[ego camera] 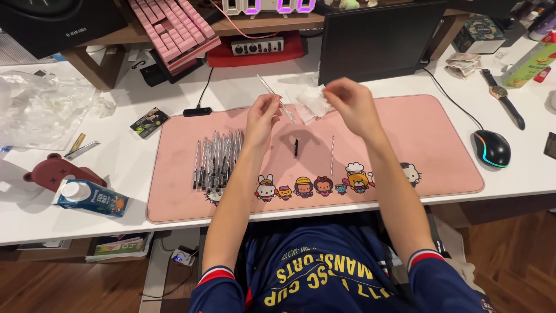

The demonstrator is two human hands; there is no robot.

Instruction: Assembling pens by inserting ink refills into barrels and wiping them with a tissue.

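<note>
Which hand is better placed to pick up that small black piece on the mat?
Probably the left hand: it hovers almost above the black piece, though it holds a clear tube. The right hand holds a tissue.

Bright, even light; edges bowed

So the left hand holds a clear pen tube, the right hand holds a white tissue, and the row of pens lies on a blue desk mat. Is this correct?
Not quite: the desk mat is pink, not blue, as the head view shows. The rest stands: the left hand holds a clear pen tube, the right hand holds a white tissue, and the row of pens lies on the mat.
</note>
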